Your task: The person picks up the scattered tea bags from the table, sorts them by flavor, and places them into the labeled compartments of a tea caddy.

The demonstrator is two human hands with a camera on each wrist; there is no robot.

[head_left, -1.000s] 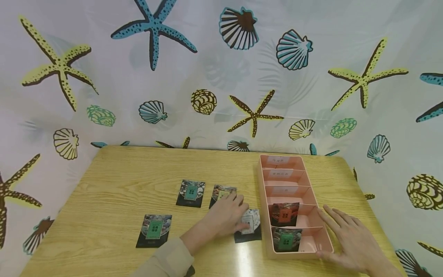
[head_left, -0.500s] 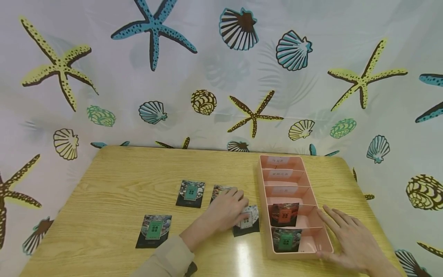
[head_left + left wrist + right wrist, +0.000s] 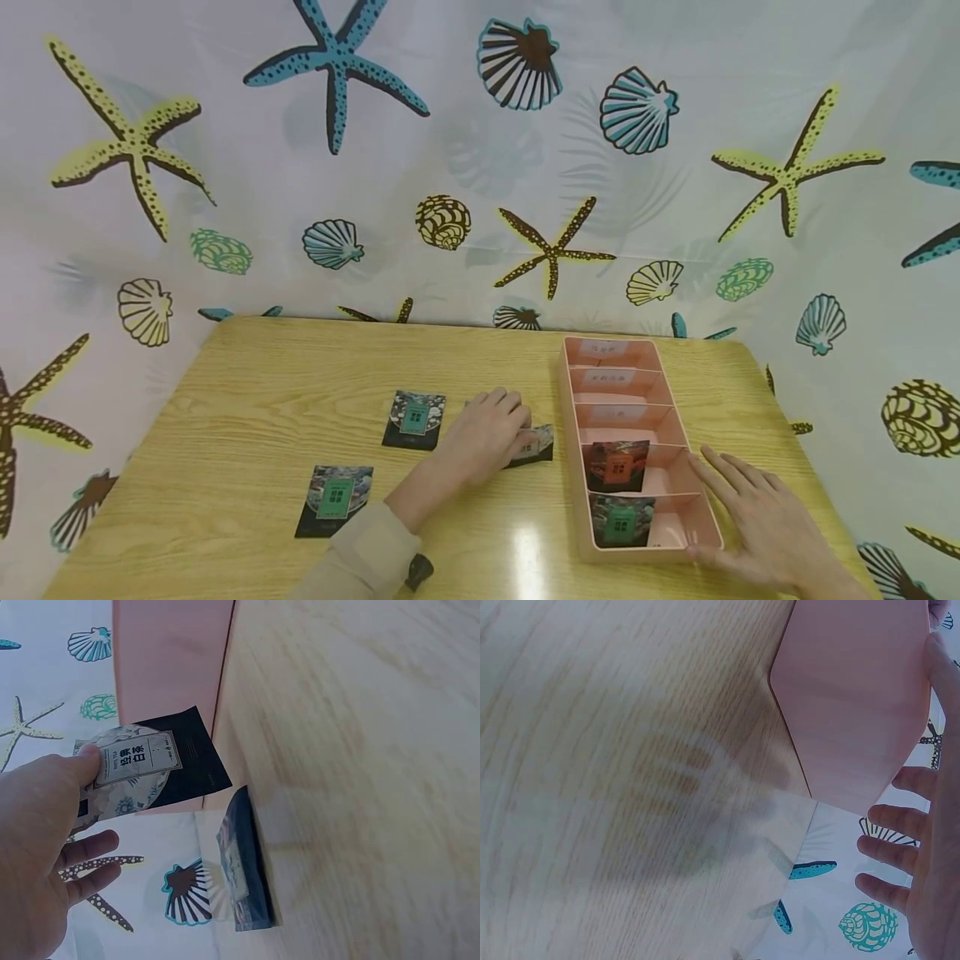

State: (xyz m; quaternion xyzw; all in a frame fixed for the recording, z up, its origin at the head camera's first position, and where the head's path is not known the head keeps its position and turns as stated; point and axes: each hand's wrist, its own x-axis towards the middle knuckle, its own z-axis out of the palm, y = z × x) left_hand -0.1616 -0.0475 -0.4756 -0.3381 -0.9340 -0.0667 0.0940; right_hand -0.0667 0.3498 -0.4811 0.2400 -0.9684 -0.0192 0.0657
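My left hand point(image 3: 483, 437) pinches a tea sachet with a white label point(image 3: 142, 769) between thumb and fingers. In the left wrist view the sachet is raised off the table and tilted. Beyond it another tea sachet point(image 3: 247, 870) lies on the table; in the head view my left hand hides most of that one. My right hand point(image 3: 772, 521) rests against the right side of a pink divided box point(image 3: 684, 521), fingers extended and spread. The right wrist view shows its thumb touching the box's upper edge point(image 3: 928, 690).
Two green-labelled sachets point(image 3: 333, 500) lie left on the wooden table point(image 3: 262, 392). Inside the box, a red-labelled sachet point(image 3: 618, 465) and a green-labelled one point(image 3: 622, 521) occupy the two nearest compartments. A small dark object point(image 3: 418, 572) shows beside the left sleeve. A patterned curtain point(image 3: 465, 167) hangs behind.
The white-labelled sachet has come up off the table in my left hand, which has shifted slightly away from me. My right hand and the box have stayed put.
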